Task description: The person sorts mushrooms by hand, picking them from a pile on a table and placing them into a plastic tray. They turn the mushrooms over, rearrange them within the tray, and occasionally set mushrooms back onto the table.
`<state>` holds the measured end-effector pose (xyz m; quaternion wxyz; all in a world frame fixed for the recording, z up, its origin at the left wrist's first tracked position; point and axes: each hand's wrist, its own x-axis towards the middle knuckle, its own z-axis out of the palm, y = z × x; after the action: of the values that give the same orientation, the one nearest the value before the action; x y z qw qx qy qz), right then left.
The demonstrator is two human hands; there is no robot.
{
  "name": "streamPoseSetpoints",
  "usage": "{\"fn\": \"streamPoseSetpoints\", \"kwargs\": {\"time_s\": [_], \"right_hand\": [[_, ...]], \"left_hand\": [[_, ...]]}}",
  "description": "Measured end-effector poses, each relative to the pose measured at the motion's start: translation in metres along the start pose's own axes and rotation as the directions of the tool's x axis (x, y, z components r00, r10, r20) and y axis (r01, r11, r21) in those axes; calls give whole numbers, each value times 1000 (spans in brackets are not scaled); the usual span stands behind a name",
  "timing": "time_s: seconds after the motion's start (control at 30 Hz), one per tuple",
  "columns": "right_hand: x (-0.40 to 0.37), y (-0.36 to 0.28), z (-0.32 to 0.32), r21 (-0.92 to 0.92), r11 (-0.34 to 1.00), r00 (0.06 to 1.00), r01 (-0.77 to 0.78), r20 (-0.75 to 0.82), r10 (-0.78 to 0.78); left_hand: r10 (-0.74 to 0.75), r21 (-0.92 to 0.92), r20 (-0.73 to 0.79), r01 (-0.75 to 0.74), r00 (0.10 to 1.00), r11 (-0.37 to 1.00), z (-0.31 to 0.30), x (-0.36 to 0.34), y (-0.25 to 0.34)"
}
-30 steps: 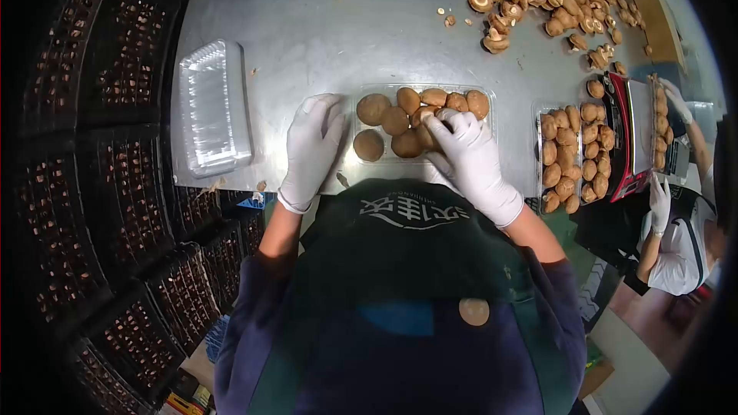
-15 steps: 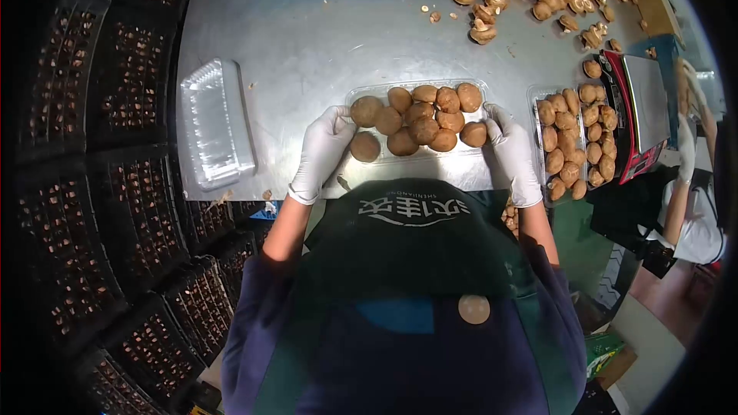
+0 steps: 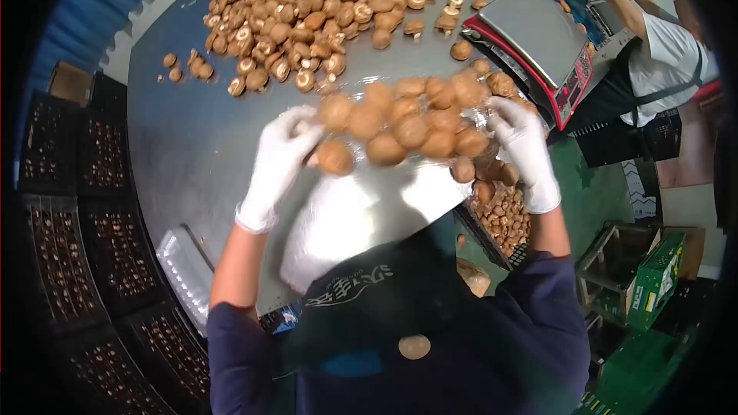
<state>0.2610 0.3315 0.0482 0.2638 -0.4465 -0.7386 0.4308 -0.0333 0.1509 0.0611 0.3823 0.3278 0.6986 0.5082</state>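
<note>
Between my two gloved hands is a clear plastic tray (image 3: 361,155) of brown mushrooms (image 3: 411,131), a little blurred and raised over the metal table. My left hand (image 3: 283,150) pinches the tray's left end. At its right end, my right hand (image 3: 523,142) has its fingers closed on the rim. Beneath and beyond the tray's right side, more mushrooms (image 3: 500,173) show, partly hidden by the tray and my right hand.
A large mushroom heap (image 3: 307,15) covers the far part of the metal table (image 3: 177,161). A red scale (image 3: 530,38) stands at the right, near a co-worker (image 3: 653,54). An empty clear tray (image 3: 184,269) lies at the lower left. Black crates (image 3: 58,246) line the left.
Both hands have lifted the mushroom tray off the table. The view has turned and shifted right, with the scale and heap now nearer.
</note>
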Motion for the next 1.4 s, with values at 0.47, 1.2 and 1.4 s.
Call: {"fn": "streamPoseSetpoints", "kwargs": {"time_s": [0.47, 1.2, 1.4], "right_hand": [[174, 172, -230, 100, 974, 929, -201, -297, 222], [-71, -2, 177, -70, 642, 621, 763, 355, -699], [-84, -3, 210, 4, 604, 574, 797, 310, -758]], "left_hand": [[269, -468, 409, -53, 872, 882, 259, 255, 48], [160, 459, -888, 798, 432, 391, -180, -227, -205], [174, 390, -921, 794, 350, 467, -164, -227, -189]]}}
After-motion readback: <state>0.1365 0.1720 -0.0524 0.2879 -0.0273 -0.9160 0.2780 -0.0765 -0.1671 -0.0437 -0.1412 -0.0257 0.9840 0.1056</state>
